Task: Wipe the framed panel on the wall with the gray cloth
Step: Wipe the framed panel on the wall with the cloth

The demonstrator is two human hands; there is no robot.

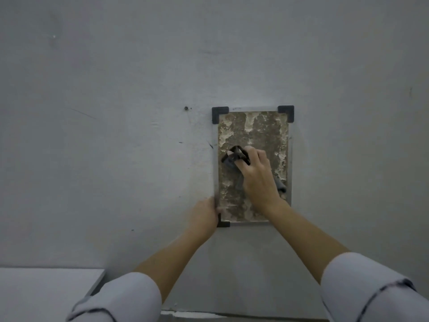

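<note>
In the head view, the gray cloth (232,159) is gripped in the curled fingers of the right hand (257,176) and pressed against the middle of the framed panel (262,131) on the wall (116,159). The panel's lower-left edge is touched by the left hand (204,214); its fingers are blurred, so its grip cannot be told.

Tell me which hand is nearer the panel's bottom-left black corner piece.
Left. The left hand holds the framed panel by its left edge, right beside the black corner piece. The right hand grips the gray cloth at the panel's middle, farther up and right.
</note>
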